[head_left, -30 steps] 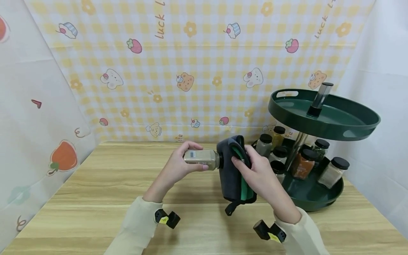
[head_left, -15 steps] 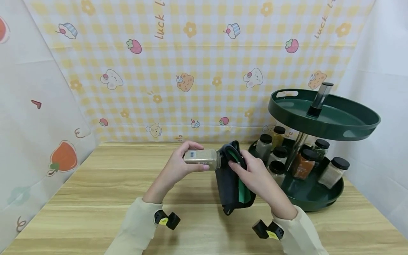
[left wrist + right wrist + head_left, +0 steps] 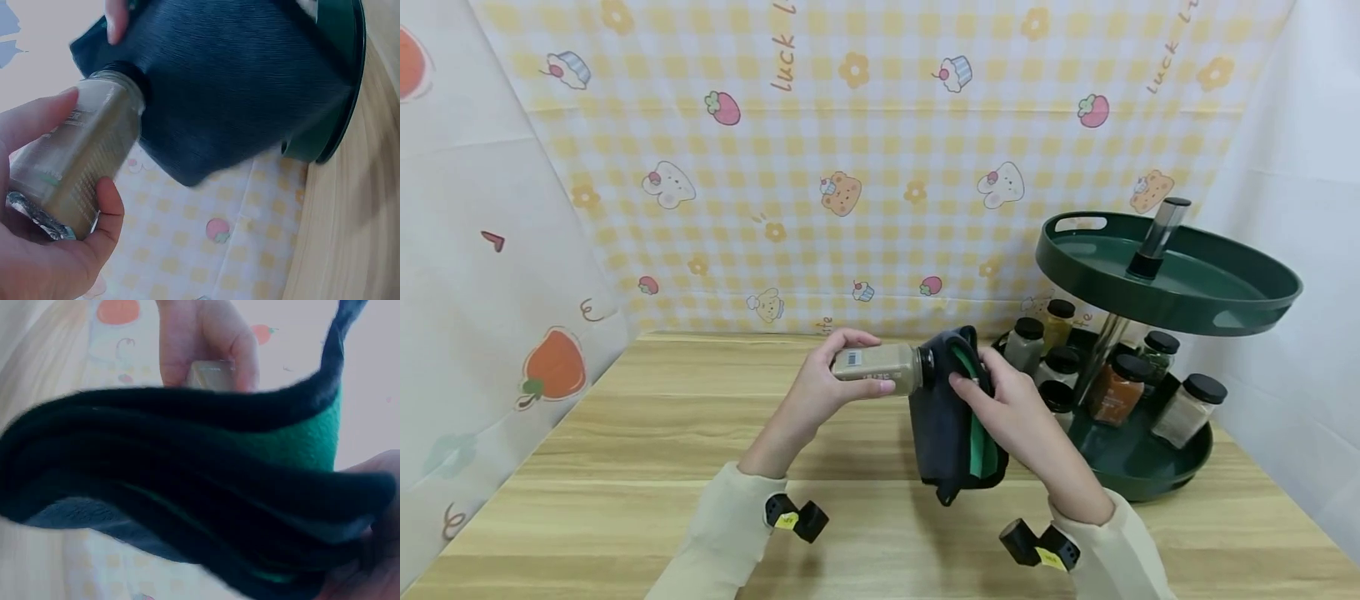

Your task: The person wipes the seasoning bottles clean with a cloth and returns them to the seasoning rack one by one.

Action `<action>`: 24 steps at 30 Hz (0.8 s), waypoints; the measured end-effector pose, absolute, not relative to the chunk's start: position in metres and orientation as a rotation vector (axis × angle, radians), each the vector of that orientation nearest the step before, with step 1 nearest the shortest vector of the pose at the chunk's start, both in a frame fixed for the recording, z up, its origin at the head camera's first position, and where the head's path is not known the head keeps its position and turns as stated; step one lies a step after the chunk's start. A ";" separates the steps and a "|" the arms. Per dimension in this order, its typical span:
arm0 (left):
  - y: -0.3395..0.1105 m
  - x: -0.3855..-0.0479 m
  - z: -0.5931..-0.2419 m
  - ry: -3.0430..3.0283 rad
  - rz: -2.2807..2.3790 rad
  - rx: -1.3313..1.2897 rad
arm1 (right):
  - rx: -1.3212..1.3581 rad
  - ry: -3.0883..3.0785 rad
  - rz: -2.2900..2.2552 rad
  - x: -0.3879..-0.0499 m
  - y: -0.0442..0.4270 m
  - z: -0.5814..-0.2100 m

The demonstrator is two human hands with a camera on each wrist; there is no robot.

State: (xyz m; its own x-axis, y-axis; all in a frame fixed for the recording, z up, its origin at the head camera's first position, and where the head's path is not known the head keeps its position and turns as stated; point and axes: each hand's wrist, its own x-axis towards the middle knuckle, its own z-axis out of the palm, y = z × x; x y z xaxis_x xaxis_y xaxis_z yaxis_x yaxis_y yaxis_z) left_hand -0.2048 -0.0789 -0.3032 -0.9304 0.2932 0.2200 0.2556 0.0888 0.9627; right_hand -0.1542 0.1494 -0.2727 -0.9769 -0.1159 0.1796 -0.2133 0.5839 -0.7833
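My left hand (image 3: 831,379) grips a clear spice jar (image 3: 880,367) of beige powder, tipped on its side with its black lid toward the right. Folded dark grey cloth (image 3: 938,433) with a green underside hangs from my right hand (image 3: 1007,404), pinched between thumb and fingers. In the left wrist view the jar's lid (image 3: 128,75) touches the face of the cloth (image 3: 231,81), and thumb and fingers wrap the jar body. Layered folds of the cloth (image 3: 156,450) fill the right wrist view and hide most of the right hand's fingers.
To the right stands a two-tier dark green turntable rack (image 3: 1165,292). Its lower tray (image 3: 1138,467) holds several black-lidded spice jars, one of them orange-red (image 3: 1117,392). A wooden table (image 3: 625,467) lies below, with a checked curtain (image 3: 775,167) behind.
The cloth in my right hand has shifted down, then back up and slightly right against the jar's lid. The jar stays in my left hand nearly in place. The head view has shifted slightly.
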 end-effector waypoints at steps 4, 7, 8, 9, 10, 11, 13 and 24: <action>-0.078 -0.204 -0.304 2.264 2.052 0.583 | 0.299 -2.684 1.400 -0.155 0.149 -0.274; -0.078 -0.204 -0.304 2.269 2.043 0.582 | 0.281 -2.606 1.465 -0.153 0.149 -0.272; -0.078 -0.204 -0.304 2.281 2.028 0.585 | 0.277 -2.574 1.493 -0.152 0.149 -0.272; -0.077 -0.205 -0.305 2.298 2.002 0.595 | 0.274 -2.542 1.519 -0.151 0.149 -0.271; -0.075 -0.205 -0.305 2.309 1.975 0.611 | 0.274 -2.513 1.544 -0.149 0.149 -0.270; -0.074 -0.205 -0.306 2.329 1.939 0.629 | 0.277 -2.487 1.560 -0.148 0.149 -0.270; -0.069 -0.205 -0.308 2.380 1.857 0.666 | 0.298 -2.447 1.575 -0.146 0.149 -0.269; -0.054 -0.208 -0.335 2.429 1.847 0.790 | 0.355 -2.527 1.428 -0.153 0.149 -0.273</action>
State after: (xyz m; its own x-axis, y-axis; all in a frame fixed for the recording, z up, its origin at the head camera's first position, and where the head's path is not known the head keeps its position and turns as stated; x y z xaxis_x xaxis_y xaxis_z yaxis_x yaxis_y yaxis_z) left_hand -0.2079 -0.0542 -0.3348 -0.8744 0.3797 0.3021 0.3926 0.1877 0.9004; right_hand -0.1534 0.1488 -0.2730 -0.9472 -0.1021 0.3039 -0.3130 0.4997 -0.8077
